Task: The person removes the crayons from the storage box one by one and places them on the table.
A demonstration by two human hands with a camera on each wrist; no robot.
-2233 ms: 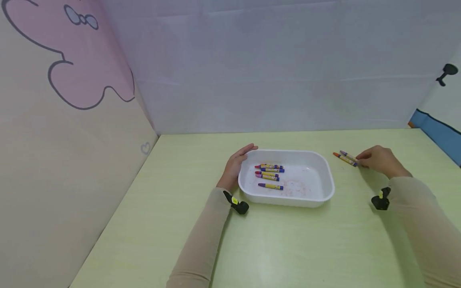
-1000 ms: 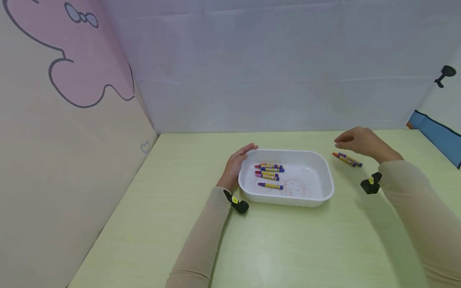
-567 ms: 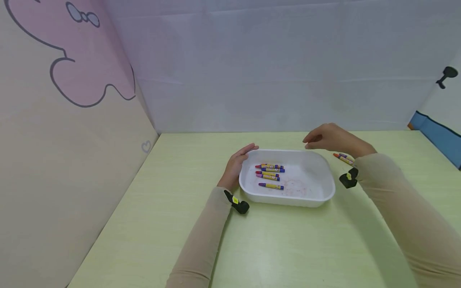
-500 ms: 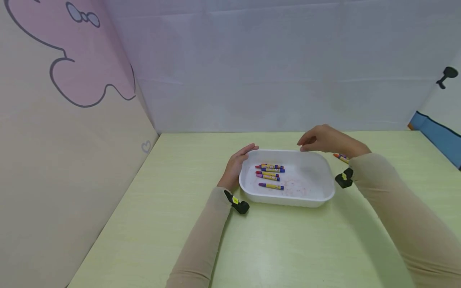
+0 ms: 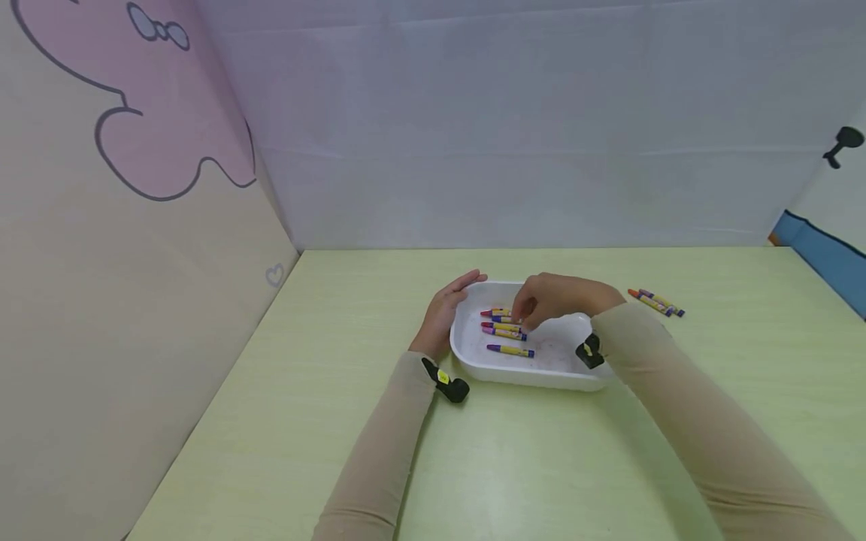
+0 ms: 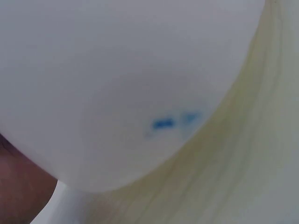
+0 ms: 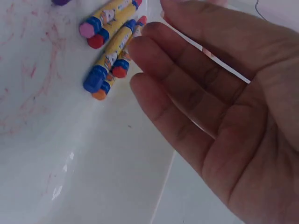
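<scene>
Masking crayons (image 5: 501, 327) partly: right grip (image 5: 553, 295) | outside tray (image 5: 534, 378): crayon pair (image 5: 652, 303)

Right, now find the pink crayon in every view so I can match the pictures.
Head: pink crayon, right of and below centre, between the purple crayon and a red crayon.
Left wrist: not in it.
Right wrist: pink crayon, upper left, pink end showing, beside a red crayon.
Shared landmark: the white tray; its outer wall apparently fills most of the left wrist picture.
</scene>
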